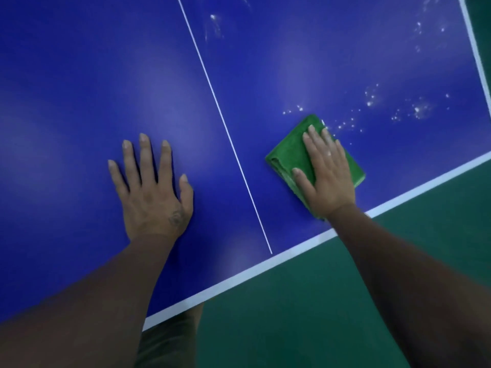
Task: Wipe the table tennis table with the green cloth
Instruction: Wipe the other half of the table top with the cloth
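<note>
Wiping is judged best done with the green cloth (289,152), pressed under the flat right hand (325,168) near the edge of the table tennis table (79,88), swept through the white specks (372,99), left hand (151,189) laid flat apart.

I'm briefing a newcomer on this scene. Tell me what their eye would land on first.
The bright green cloth stands out on the blue table, pressed flat under the right hand near the table's near edge, right of the thin white centre line. Just beyond it, white specks and smears dot the surface. The left hand lies flat with its fingers spread, left of the line.
</note>
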Demonstrator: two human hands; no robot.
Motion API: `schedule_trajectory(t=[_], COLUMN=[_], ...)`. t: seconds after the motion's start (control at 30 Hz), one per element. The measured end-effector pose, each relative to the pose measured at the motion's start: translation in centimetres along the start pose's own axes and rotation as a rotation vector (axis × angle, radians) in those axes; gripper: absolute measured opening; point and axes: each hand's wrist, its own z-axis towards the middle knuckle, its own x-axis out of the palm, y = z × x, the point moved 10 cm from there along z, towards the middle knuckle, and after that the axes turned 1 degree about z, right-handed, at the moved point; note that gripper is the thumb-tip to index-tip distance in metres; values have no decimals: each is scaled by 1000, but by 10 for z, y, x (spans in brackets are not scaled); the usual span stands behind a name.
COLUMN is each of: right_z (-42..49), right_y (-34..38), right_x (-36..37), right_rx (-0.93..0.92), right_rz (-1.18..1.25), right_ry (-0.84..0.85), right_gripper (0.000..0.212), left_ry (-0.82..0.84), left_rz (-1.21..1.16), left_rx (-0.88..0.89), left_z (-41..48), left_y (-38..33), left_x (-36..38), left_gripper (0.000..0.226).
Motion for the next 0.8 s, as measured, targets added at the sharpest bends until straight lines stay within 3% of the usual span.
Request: schedule_trajectory(t=[0.2, 0.43, 0.53, 0.8], right_z=[40, 35, 13, -52], right_y=[-47, -50, -32, 63], right_x=[-15, -12, -8, 23], right_rx=[6, 30, 52, -85], right_rz=[3, -30, -25, 65], right_ry=[-27, -38, -81, 8], right_gripper=[71, 73, 73, 76], left_ry=[25, 40, 40, 46], left_rz=[32, 49, 61, 8], left_rx=[6, 10, 10, 3], left_z=[2, 0, -1, 0], left_y=[-2, -2, -1, -3], left_x=[2, 3, 2, 1], left_gripper=[72, 73, 73, 72])
